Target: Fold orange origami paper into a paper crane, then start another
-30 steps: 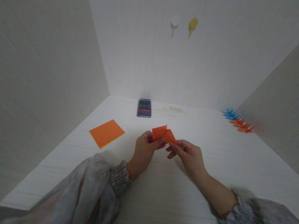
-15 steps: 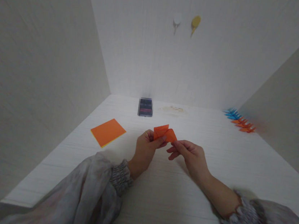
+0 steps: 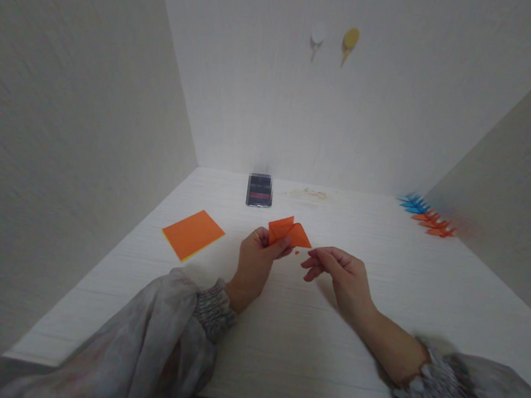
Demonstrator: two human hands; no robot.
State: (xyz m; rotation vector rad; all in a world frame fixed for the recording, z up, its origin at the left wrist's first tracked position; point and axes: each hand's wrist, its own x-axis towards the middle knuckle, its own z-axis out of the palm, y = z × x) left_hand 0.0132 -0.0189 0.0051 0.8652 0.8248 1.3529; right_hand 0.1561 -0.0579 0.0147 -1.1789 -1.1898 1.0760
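Note:
A folded piece of orange origami paper point(image 3: 282, 227) is up in front of me, its flap pointing right. My left hand point(image 3: 258, 256) is closed on its lower left part, thumb on the near face. Just right of the flap's pointed tip is my right hand point(image 3: 340, 276), its fingers loosely bent and apart, with nothing visible in them. The fingertips are very close to the paper's tip, but a small gap seems to show. A tiny orange spot point(image 3: 296, 252) shows below the flap, beside the left fingertips; I cannot tell whether it belongs to the folded paper.
Orange sheets point(image 3: 193, 234) with a yellow edge lie at the left on the white table point(image 3: 312, 372). A dark, blurred-out device point(image 3: 260, 190) is near the back wall. Several folded blue paper figures point(image 3: 414, 203) and orange ones point(image 3: 436, 225) line the right side. Two hooks point(image 3: 351, 39) are on the wall.
My right hand has come off the flap's tip, which it was pinching. My left hand has moved slightly left and up with the folded paper.

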